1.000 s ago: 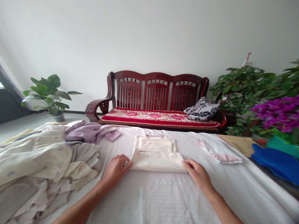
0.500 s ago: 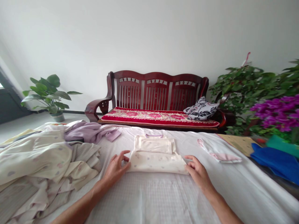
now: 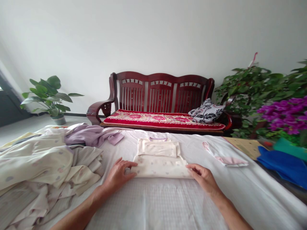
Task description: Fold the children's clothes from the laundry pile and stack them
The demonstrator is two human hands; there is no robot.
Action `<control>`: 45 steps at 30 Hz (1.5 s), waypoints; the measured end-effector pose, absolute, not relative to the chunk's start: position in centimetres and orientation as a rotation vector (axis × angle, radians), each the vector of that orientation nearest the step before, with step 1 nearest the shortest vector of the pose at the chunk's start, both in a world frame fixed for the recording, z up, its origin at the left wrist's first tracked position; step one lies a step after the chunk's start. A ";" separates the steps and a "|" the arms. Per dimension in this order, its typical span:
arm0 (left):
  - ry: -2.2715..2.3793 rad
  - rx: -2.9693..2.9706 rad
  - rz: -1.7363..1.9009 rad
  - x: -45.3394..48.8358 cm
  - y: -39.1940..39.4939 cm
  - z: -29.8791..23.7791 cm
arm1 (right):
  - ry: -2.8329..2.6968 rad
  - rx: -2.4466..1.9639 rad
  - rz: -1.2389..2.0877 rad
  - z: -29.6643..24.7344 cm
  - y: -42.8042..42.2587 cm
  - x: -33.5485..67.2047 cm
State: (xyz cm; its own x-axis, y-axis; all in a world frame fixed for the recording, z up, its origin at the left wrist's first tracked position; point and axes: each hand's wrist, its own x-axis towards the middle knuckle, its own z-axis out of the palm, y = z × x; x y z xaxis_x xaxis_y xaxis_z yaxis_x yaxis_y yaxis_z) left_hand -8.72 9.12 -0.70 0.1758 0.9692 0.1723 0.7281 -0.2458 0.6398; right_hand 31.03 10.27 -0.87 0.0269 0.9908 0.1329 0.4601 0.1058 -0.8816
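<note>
A cream child's shirt (image 3: 158, 166) with faint heart prints and a lilac neckline lies partly folded on the white cloth (image 3: 153, 204). Its sleeves are laid across the upper part, and its hem edge faces me. My left hand (image 3: 120, 174) pinches the left end of the folded edge between thumb and fingers. At the opposite end, my right hand (image 3: 202, 177) grips the right corner in the same way. Both hands rest low, close to the cloth.
A heap of loose clothes (image 3: 48, 159) covers the left side, with a lilac garment (image 3: 88, 135) on top. To the right lie a folded white-and-pink garment (image 3: 225, 156) and a blue cloth (image 3: 283, 167). Beyond stands a wooden bench (image 3: 159, 92) with a patterned cushion (image 3: 207, 111).
Both hands have shifted slightly inward along the shirt's ends. The fingers of my left hand now lie over its edge rather than beside it. The shirt stays in place.
</note>
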 end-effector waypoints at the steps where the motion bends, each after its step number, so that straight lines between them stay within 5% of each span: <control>1: 1.584 2.066 0.786 -8.8 9.1 -0.6 | -1.572 -1.477 0.799 -1.0 10.4 31.3; 9: 1.536 2.224 0.649 -8.7 8.5 0.0 | -1.796 -1.458 0.916 -1.0 10.5 32.2; 15: 1.581 2.298 0.608 -8.6 8.2 -0.9 | -1.953 -1.432 0.672 -1.1 10.4 31.8; 33: 1.769 1.634 1.261 -4.9 18.1 -0.4 | -1.484 -1.523 0.509 0.4 18.1 28.2; 45: 2.147 1.581 0.904 -4.1 25.0 0.2 | -1.494 -1.955 0.335 -0.1 25.9 26.1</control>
